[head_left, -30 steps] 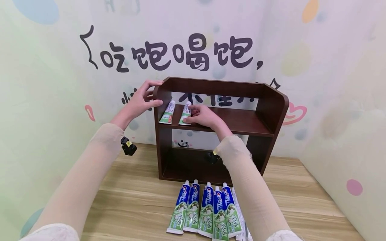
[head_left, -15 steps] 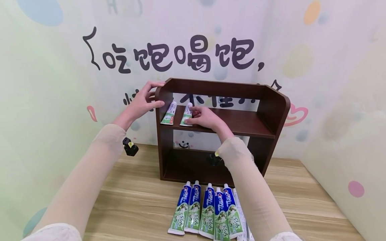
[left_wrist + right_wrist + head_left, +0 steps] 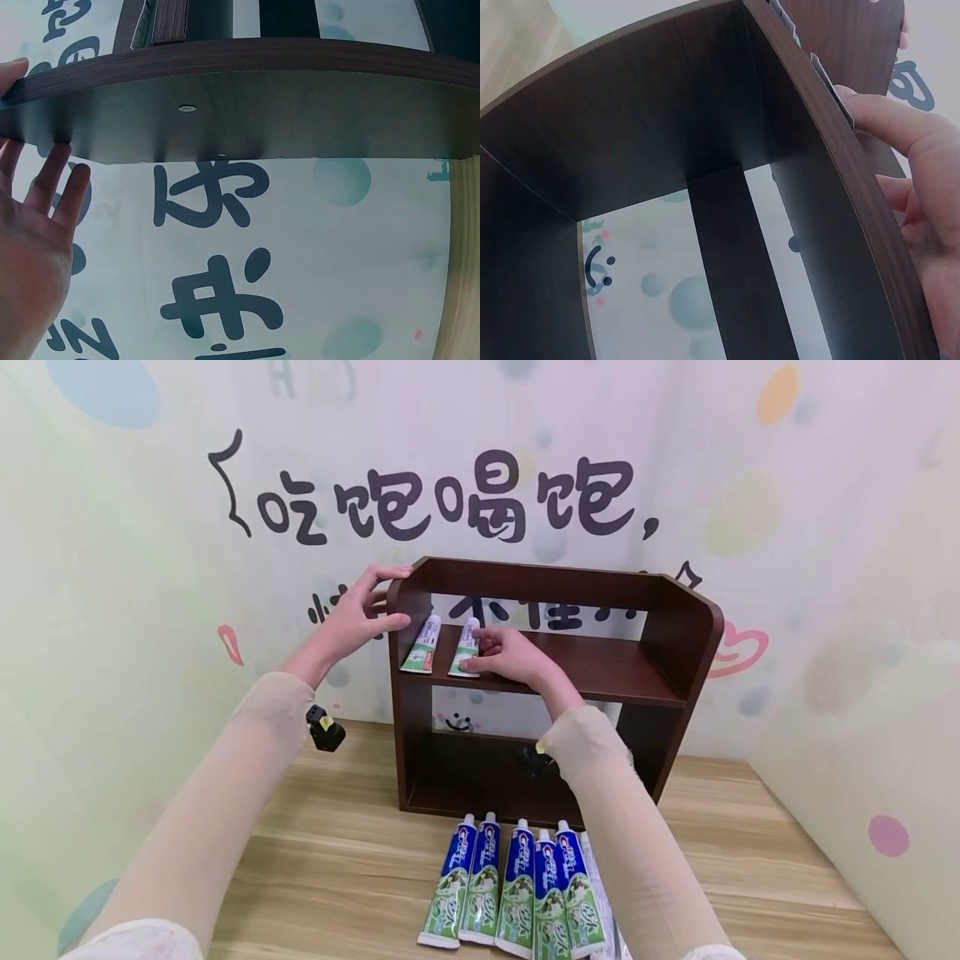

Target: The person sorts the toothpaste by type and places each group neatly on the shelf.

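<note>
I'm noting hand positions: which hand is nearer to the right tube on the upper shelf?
Right. The right hand touches the right tube at its right side. The left hand holds the shelf unit by its left side panel, beyond the other tube.

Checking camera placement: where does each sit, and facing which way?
Head: worn there, looks forward and down at the dark-brown wooden two-tier shelf; shows left hand, right hand, sleeved forearms.
Left wrist: worn there, faces the shelf's outer side and lettered white wall; shows left hand.
Right wrist: worn there, faces the lower compartment; shows right hand, part of left.
Head and right wrist share the shelf and right hand.
</note>
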`<action>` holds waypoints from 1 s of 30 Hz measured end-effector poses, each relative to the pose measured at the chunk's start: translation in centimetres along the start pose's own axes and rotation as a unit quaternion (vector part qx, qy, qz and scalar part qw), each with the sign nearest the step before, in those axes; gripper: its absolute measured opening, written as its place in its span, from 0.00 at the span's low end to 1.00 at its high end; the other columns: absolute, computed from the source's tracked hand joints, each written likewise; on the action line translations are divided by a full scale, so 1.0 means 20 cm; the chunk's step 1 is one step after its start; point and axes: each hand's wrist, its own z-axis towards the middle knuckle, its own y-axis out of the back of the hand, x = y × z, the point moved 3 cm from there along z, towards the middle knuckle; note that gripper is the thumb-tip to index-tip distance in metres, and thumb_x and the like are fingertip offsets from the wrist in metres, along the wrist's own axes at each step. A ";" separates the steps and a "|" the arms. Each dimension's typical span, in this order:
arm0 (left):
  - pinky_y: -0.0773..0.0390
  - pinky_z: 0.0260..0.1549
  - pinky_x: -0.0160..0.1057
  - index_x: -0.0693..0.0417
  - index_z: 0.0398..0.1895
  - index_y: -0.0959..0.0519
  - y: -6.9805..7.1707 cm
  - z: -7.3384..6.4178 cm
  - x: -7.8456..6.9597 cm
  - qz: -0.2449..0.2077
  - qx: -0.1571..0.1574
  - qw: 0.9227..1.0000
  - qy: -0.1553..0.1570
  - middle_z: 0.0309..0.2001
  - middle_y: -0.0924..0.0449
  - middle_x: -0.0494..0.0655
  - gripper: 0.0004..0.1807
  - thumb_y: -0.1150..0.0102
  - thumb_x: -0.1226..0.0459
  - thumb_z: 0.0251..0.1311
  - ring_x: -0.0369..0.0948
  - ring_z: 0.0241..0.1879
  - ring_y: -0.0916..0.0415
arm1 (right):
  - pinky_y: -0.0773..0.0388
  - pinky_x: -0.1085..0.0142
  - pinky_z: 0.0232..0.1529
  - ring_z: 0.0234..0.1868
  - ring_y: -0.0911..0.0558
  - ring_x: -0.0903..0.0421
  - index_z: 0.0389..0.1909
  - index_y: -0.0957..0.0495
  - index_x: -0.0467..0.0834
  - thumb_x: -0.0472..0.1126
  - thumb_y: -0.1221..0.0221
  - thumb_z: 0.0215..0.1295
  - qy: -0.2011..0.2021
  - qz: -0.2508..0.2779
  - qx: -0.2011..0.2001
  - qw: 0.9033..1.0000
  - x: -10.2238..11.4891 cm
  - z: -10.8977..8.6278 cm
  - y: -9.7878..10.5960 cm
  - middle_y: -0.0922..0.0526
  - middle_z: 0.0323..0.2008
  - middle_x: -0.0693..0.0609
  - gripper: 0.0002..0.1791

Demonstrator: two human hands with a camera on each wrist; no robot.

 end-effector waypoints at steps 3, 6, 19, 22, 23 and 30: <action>0.36 0.68 0.60 0.60 0.68 0.39 0.00 0.00 -0.01 0.001 0.001 1.000 0.002 0.76 0.42 0.53 0.33 0.40 0.71 0.60 0.60 0.71 0.38 | 0.26 0.56 0.59 0.54 0.27 0.48 0.72 0.36 0.45 0.49 0.34 0.61 0.001 0.002 -0.001 1.000 0.00 0.00 0.00 0.24 0.56 0.44 0.40; 0.35 0.68 0.59 0.59 0.68 0.39 -0.01 0.00 -0.01 -0.001 0.001 1.000 0.006 0.76 0.42 0.52 0.33 0.41 0.72 0.60 0.59 0.72 0.38 | 0.26 0.56 0.58 0.54 0.27 0.48 0.72 0.36 0.45 0.50 0.34 0.61 0.000 0.001 -0.001 1.000 0.00 -0.01 0.00 0.24 0.56 0.44 0.40; 0.35 0.68 0.60 0.59 0.68 0.39 -0.01 -0.01 0.00 0.000 0.000 1.000 0.004 0.75 0.42 0.52 0.32 0.40 0.71 0.60 0.59 0.72 0.38 | 0.25 0.55 0.61 0.55 0.26 0.48 0.73 0.36 0.47 0.51 0.34 0.61 -0.007 -0.010 -0.005 1.000 -0.01 -0.01 0.00 0.24 0.58 0.44 0.40; 0.36 0.68 0.60 0.59 0.68 0.38 -0.01 -0.01 0.00 0.000 -0.001 1.000 0.004 0.75 0.42 0.53 0.32 0.40 0.71 0.61 0.60 0.72 0.38 | 0.25 0.55 0.60 0.55 0.26 0.48 0.72 0.36 0.46 0.51 0.34 0.61 -0.007 -0.015 -0.007 1.000 0.00 -0.01 0.00 0.24 0.58 0.45 0.40; 0.36 0.68 0.60 0.59 0.68 0.38 -0.01 -0.01 0.00 -0.001 -0.002 1.000 0.004 0.75 0.42 0.53 0.32 0.40 0.71 0.61 0.60 0.72 0.38 | 0.25 0.55 0.60 0.55 0.25 0.48 0.72 0.36 0.46 0.52 0.34 0.61 -0.006 -0.018 -0.009 1.000 0.00 -0.01 0.00 0.23 0.58 0.45 0.40; 0.35 0.68 0.60 0.59 0.69 0.39 0.00 -0.01 -0.01 0.000 -0.005 1.000 0.012 0.75 0.42 0.52 0.32 0.40 0.70 0.61 0.59 0.72 0.38 | 0.24 0.56 0.60 0.56 0.24 0.49 0.72 0.36 0.45 0.53 0.36 0.63 0.009 -0.006 -0.031 0.999 0.00 -0.01 0.00 0.23 0.60 0.45 0.39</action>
